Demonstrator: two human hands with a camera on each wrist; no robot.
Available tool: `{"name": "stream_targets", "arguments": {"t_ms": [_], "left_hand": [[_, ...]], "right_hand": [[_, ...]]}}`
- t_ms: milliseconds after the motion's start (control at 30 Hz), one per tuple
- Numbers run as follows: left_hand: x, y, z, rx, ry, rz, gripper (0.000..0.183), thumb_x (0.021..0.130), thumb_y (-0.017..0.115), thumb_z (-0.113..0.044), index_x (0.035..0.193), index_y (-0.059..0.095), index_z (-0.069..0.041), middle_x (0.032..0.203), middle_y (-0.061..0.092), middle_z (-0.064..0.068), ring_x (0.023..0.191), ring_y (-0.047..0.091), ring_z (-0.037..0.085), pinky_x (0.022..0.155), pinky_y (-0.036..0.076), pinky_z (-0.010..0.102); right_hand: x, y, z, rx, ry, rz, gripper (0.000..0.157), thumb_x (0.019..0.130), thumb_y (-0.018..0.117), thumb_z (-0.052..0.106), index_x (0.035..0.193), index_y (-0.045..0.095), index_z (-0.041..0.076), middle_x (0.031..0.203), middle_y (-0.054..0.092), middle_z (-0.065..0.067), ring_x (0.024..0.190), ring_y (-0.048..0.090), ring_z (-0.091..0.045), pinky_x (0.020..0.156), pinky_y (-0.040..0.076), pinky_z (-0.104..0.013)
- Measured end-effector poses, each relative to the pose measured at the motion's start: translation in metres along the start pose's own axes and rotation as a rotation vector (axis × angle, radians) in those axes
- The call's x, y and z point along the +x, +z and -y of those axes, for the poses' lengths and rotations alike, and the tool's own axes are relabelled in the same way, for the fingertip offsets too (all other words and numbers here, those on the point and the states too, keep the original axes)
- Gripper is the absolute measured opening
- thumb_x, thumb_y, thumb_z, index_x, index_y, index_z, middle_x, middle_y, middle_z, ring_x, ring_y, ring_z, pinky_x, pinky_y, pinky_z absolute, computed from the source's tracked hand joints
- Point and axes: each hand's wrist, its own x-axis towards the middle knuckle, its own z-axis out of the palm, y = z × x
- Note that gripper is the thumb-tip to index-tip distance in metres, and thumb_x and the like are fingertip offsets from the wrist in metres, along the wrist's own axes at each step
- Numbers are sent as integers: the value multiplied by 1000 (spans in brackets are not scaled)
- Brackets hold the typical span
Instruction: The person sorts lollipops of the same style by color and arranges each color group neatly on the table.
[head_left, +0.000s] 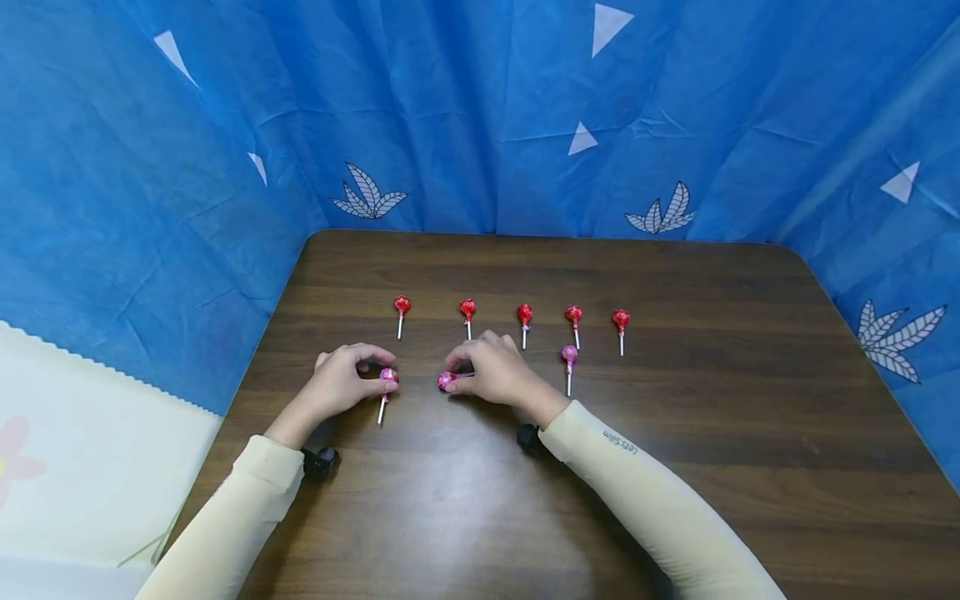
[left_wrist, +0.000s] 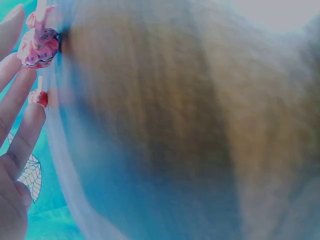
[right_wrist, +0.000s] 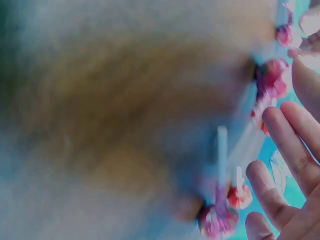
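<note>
My left hand (head_left: 348, 379) pinches a pink lollipop (head_left: 387, 376) by its wrapped head between thumb and fingers, with the white stick pointing toward me. In the left wrist view that pink lollipop (left_wrist: 40, 50) sits beside the fingertips. To its right, my right hand (head_left: 495, 371) has thumb and fingers around another pink lollipop (head_left: 446, 382), whose head points left; its stick is hidden by the hand. The right wrist view shows this lollipop (right_wrist: 273, 80) near the fingertips. A third pink-purple lollipop (head_left: 569, 356) lies right of the right hand, stick toward me.
Several red lollipops form a row farther back, from a left one (head_left: 402, 305) to a right one (head_left: 621, 319), sticks toward me. They lie on a brown wooden table (head_left: 712, 417). A blue curtain (head_left: 465, 117) hangs behind the table's far edge.
</note>
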Motion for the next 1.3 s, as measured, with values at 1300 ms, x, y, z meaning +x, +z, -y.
{"name": "stream_targets", "arguments": {"t_ms": [1300], "left_hand": [[93, 73, -142, 362, 180, 176, 25, 86, 77, -35, 108, 73, -23, 108, 75, -7, 99, 64, 22, 91, 31, 45]], "right_hand": [[-76, -60, -131, 69, 292, -119, 38, 83, 80, 32, 118, 74, 18, 122, 71, -3, 110, 46, -26, 97, 35, -47]]}}
